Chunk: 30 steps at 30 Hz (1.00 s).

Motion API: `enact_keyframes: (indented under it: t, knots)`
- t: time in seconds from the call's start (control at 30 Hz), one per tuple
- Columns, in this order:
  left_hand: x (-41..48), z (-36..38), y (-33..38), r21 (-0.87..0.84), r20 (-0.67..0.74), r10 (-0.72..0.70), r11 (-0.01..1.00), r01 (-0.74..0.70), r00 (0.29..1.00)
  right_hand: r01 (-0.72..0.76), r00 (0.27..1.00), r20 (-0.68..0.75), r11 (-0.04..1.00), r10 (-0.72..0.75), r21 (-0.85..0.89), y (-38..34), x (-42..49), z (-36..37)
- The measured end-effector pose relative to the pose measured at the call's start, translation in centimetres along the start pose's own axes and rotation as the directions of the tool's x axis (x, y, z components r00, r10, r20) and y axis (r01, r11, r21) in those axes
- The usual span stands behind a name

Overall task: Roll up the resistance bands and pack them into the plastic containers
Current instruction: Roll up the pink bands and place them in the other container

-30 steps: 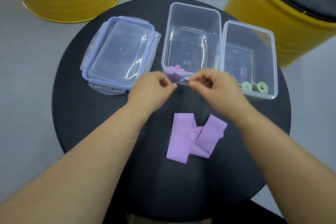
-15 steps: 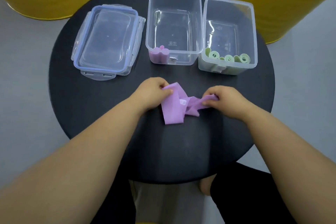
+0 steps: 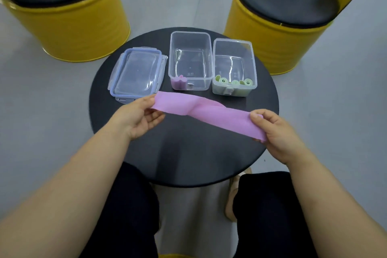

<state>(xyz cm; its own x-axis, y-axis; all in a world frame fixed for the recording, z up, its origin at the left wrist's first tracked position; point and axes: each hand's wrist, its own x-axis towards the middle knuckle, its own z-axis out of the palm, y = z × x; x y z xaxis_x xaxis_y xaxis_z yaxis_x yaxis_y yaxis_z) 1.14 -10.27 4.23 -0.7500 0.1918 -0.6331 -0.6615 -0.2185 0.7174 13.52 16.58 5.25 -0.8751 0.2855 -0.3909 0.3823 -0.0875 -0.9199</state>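
A purple resistance band (image 3: 209, 112) is stretched out in the air above the round black table (image 3: 188, 153), with a twist near its middle. My left hand (image 3: 137, 118) pinches its left end and my right hand (image 3: 276, 132) grips its right end. Behind it stand two clear plastic containers. The middle container (image 3: 190, 48) holds rolled purple bands (image 3: 178, 82) in its near left corner. The right container (image 3: 234, 52) holds several rolled green bands (image 3: 232, 82) along its near wall.
Clear lids with a blue rim (image 3: 137, 73) lie stacked at the table's left. Two yellow drum stools with black cushions (image 3: 69, 19) (image 3: 284, 23) stand behind the table. My legs in black trousers (image 3: 129, 216) are under the near table edge.
Both hands went from the middle container to the folded purple band on the table, picked it up and pulled it out flat between them. The camera has drawn back.
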Motion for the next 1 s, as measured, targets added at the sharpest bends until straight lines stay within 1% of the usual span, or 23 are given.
enact_keyframes:
  t: [0.13, 0.23, 0.3, 0.37, 0.4, 0.47, 0.57, 0.6, 0.63, 0.67, 0.73, 0.8, 0.9, 0.93, 1.0]
  knots:
    - [-3.7, 0.2, 0.4, 0.157, 0.012, 0.007, 0.988, -0.008, 1.0, 0.012, 0.999, 0.029, 0.998, -0.014, 0.064, -1.9, -3.9, -0.3]
    - [-6.5, 1.4, 0.8, 0.253, 0.015, 0.044, 0.966, -0.047, 0.999, 0.048, 0.994, 0.092, 0.995, -0.056, 0.083, -4.3, -6.5, -0.1]
    - [-8.6, 2.6, 0.9, 0.344, 0.068, 0.1, 0.931, -0.118, 0.993, 0.069, 0.985, 0.149, 0.993, -0.082, 0.091, -5.9, -8.2, 0.2]
    - [-11.0, 4.3, 0.9, 0.43, 0.174, 0.155, 0.876, -0.217, 0.972, 0.066, 0.976, 0.198, 0.991, -0.088, 0.115, -7.5, -9.7, 0.4]
    - [-12.2, 5.3, 0.8, 0.461, 0.253, 0.175, 0.843, -0.278, 0.952, 0.064, 0.97, 0.225, 0.991, -0.089, 0.116, -8.3, -10.5, 0.5]
    - [-14.7, 7.2, 0.4, 0.486, 0.433, 0.174, 0.781, -0.391, 0.885, 0.071, 0.955, 0.281, 0.992, -0.097, 0.104, -9.7, -12.0, 0.5]
    - [-17.2, 9.6, -0.3, 0.463, 0.66, 0.085, 0.737, -0.492, 0.747, 0.099, 0.931, 0.342, 0.99, -0.127, 0.1, -11.3, -14.0, 0.1]
    - [-17.9, 10.2, -0.4, 0.452, 0.702, 0.065, 0.729, -0.514, 0.709, 0.123, 0.926, 0.351, 0.989, -0.143, 0.078, -11.8, -14.5, -0.1]
    - [-18.4, 10.7, -0.5, 0.443, 0.722, 0.063, 0.724, -0.529, 0.689, 0.151, 0.921, 0.356, 0.987, -0.159, 0.05, -12.1, -14.9, -0.5]
    - [-18.9, 11.0, -0.4, 0.437, 0.725, 0.073, 0.72, -0.539, 0.685, 0.176, 0.917, 0.359, 0.984, -0.171, 0.021, -12.4, -15.2, -0.8]
    - [-19.8, 11.4, -0.1, 0.434, 0.714, 0.114, 0.703, -0.564, 0.691, 0.211, 0.923, 0.336, 0.977, -0.187, -0.036, -12.8, -15.7, -1.6]
    - [-20.4, 11.4, 0.2, 0.46, 0.68, 0.157, 0.67, -0.583, 0.717, 0.238, 0.935, 0.287, 0.968, -0.207, -0.079, -12.9, -16.1, -2.2]
    - [-20.6, 11.0, 0.5, 0.52, 0.622, 0.208, 0.611, -0.597, 0.755, 0.27, 0.955, 0.155, 0.958, -0.254, -0.095, -12.6, -16.0, -2.5]
    - [-20.7, 10.9, 0.5, 0.519, 0.607, 0.222, 0.616, -0.593, 0.763, 0.274, 0.96, 0.09, 0.959, -0.267, -0.073, -12.3, -15.8, -2.4]
    - [-20.7, 10.8, 0.4, 0.489, 0.568, 0.251, 0.664, -0.566, 0.784, 0.285, 0.957, -0.041, 0.958, -0.287, -0.031, -11.7, -15.4, -2.3]
